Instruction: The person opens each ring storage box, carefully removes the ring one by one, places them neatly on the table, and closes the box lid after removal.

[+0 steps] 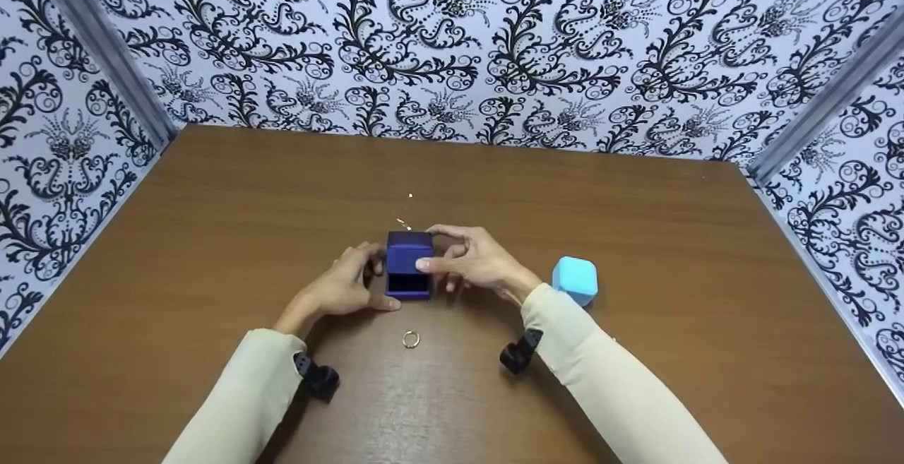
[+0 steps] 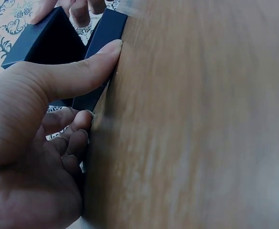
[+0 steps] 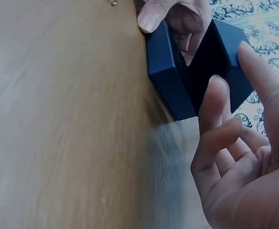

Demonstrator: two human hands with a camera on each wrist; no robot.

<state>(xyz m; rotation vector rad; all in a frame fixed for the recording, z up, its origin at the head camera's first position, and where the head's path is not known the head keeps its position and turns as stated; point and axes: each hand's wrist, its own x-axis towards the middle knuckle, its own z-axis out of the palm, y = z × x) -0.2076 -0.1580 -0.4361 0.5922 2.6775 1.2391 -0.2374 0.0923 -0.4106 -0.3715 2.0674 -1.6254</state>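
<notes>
A dark blue ring box (image 1: 409,259) sits on the table with its hinged lid (image 3: 235,43) partly raised. My left hand (image 1: 346,284) grips the base (image 2: 112,31) from the left, its thumb across the front edge and its other fingers by the side. From the right, my right hand (image 1: 477,259) pinches the lid between thumb and forefinger; its other fingers are bent beside the box. A gold ring (image 1: 411,339) lies in front of the box. The inside of the box looks dark, and its contents cannot be made out.
A light blue rounded cube (image 1: 575,280) stands right of the box, next to the right sleeve. Behind the box lie a small shiny piece of jewellery (image 1: 403,224) and a tiny bright bit (image 1: 410,195). Patterned walls (image 1: 452,47) bound the wooden table (image 1: 452,393).
</notes>
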